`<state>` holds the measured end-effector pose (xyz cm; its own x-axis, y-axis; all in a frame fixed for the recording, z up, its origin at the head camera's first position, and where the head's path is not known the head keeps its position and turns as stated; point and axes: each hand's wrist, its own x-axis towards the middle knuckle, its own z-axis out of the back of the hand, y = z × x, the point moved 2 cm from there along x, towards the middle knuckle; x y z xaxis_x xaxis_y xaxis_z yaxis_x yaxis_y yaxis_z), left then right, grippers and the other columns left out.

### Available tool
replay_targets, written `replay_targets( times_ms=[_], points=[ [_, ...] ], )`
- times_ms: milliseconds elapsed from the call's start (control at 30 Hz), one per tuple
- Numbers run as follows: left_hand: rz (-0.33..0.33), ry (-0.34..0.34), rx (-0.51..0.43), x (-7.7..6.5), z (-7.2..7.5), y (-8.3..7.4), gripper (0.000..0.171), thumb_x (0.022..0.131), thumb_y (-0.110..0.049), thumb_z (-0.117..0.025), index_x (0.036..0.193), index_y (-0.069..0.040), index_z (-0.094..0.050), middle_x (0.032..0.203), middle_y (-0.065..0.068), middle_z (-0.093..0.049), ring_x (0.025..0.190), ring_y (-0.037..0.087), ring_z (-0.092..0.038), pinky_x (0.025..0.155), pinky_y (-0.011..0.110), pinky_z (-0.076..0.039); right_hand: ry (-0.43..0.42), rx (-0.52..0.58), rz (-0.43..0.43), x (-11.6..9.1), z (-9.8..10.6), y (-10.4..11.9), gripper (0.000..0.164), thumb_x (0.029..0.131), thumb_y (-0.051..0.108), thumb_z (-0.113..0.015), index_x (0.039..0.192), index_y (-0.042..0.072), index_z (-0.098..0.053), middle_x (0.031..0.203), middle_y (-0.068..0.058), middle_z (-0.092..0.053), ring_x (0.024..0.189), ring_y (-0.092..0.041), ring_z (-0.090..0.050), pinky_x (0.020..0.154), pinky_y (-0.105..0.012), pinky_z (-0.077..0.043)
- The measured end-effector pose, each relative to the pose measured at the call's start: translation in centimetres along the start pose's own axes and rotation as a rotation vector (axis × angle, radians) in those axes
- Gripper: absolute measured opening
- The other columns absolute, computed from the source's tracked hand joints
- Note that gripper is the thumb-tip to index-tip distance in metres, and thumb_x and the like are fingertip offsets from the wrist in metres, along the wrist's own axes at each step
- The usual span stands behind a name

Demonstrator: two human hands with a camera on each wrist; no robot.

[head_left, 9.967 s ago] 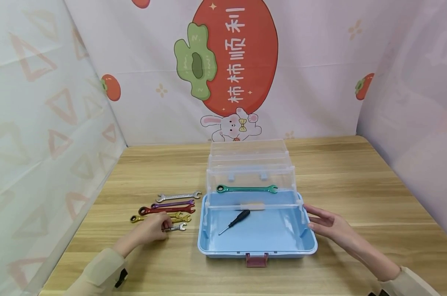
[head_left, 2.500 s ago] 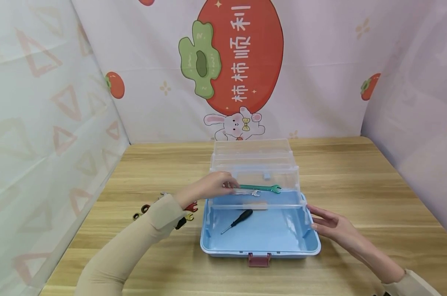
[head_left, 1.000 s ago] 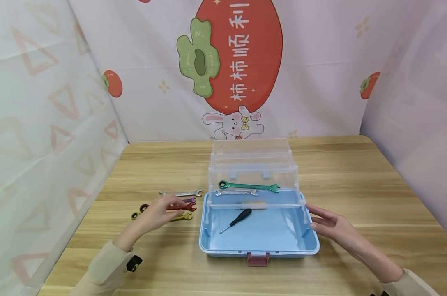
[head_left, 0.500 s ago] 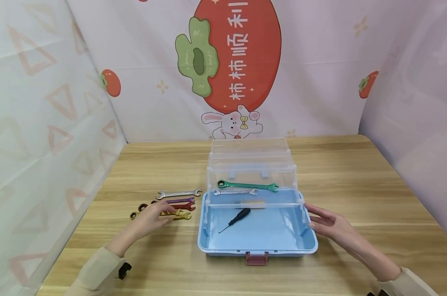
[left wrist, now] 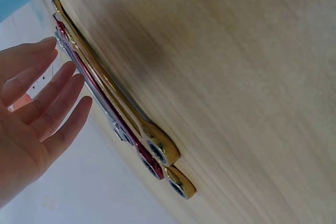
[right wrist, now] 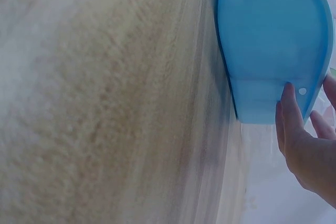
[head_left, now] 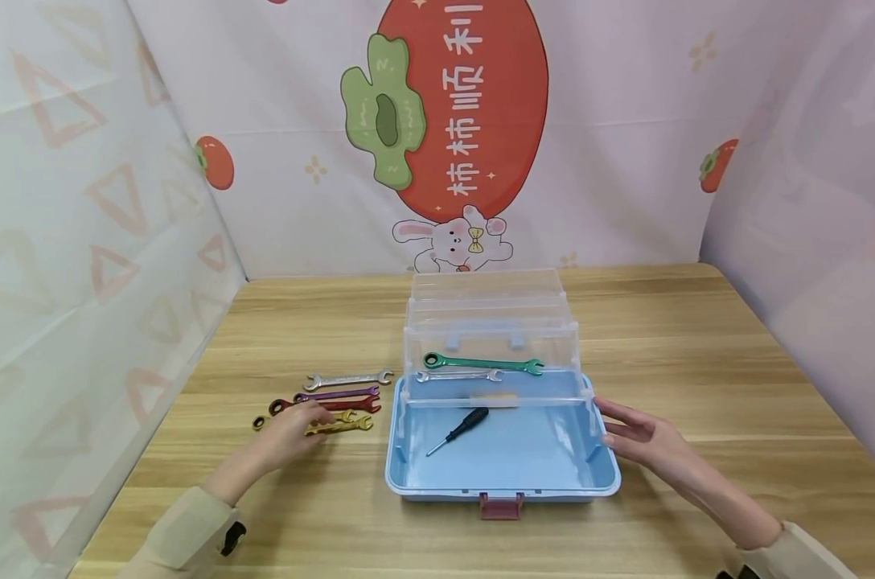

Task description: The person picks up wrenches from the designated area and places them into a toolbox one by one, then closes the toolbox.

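Observation:
My left hand (head_left: 293,432) is over the near end of a row of wrenches, its loosely bent fingers (left wrist: 68,98) apart from them in the left wrist view. Two yellow wrenches (head_left: 351,425) lie nearest it, partly covered. Behind them are a red wrench (head_left: 351,404), a purple wrench (head_left: 339,394) and a silver open-end wrench (head_left: 351,379). Fingers of my right hand (head_left: 655,442) touch the right side of the blue toolbox (right wrist: 273,30). A green ratchet wrench (head_left: 481,364) and a small silver wrench (head_left: 455,375) lie in its clear tray.
A black-handled screwdriver (head_left: 459,430) lies on the toolbox floor. The clear stepped trays (head_left: 488,310) stand raised at its back. A maroon latch (head_left: 501,507) hangs at the front. Printed cloth walls (head_left: 278,201) surround the wooden table (head_left: 669,338).
The small silver wrench has gone from the table into the tray, carried by my left hand. That hand has since come back to the wrenches. My right hand has stayed at the toolbox.

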<state>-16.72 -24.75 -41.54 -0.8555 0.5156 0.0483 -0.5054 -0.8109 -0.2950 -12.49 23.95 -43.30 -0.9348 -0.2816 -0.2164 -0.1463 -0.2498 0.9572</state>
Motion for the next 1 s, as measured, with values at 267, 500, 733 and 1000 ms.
replay_targets(
  times_ms=[267, 500, 733, 1000],
  points=[
    [0.004, 0.017, 0.006, 0.1, -0.6, 0.6, 0.015, 0.072, 0.001, -0.068, 0.086, -0.001, -0.065, 0.084, 0.006, -0.062, 0.078, 0.021, -0.059, 0.068, 0.034, -0.049, -0.009, 0.003, -0.005, -0.1, -0.1, 0.1, 0.06, 0.085, 0.02, -0.058, 0.136, 0.002, -0.031, 0.139, -0.02, -0.029, 0.104, 0.004, -0.049, 0.083, -0.027, -0.046],
    [0.005, 0.016, 0.006, 0.4, -1.0, 1.3, 0.014, 0.071, 0.002, -0.068, 0.083, -0.004, -0.065, 0.077, 0.001, -0.059, 0.07, 0.013, -0.055, 0.061, 0.028, -0.046, -0.019, -0.004, -0.007, -0.1, -0.2, 0.2, 0.06, 0.085, 0.021, -0.059, 0.136, 0.003, -0.032, 0.139, -0.02, -0.029, 0.105, 0.003, -0.049, 0.083, -0.029, -0.046],
    [0.04, 0.026, -0.006, 0.7, -1.2, 1.6, 0.013, 0.071, 0.001, -0.069, 0.081, -0.006, -0.064, 0.073, -0.002, -0.054, 0.066, 0.009, -0.048, 0.056, 0.025, -0.042, -0.013, 0.005, -0.008, -0.1, -0.2, 0.0, 0.06, 0.085, 0.02, -0.058, 0.136, 0.003, -0.031, 0.139, -0.02, -0.029, 0.104, 0.003, -0.049, 0.083, -0.029, -0.046],
    [0.097, 0.072, -0.049, 1.1, -1.2, 1.5, 0.014, 0.072, 0.004, -0.066, 0.078, -0.008, -0.061, 0.072, -0.002, -0.052, 0.066, 0.009, -0.046, 0.057, 0.025, -0.041, -0.018, 0.007, -0.029, -0.1, -0.2, 0.1, 0.06, 0.085, 0.02, -0.058, 0.136, 0.003, -0.031, 0.139, -0.02, -0.029, 0.108, -0.005, -0.05, 0.083, -0.031, -0.046]
  ],
)
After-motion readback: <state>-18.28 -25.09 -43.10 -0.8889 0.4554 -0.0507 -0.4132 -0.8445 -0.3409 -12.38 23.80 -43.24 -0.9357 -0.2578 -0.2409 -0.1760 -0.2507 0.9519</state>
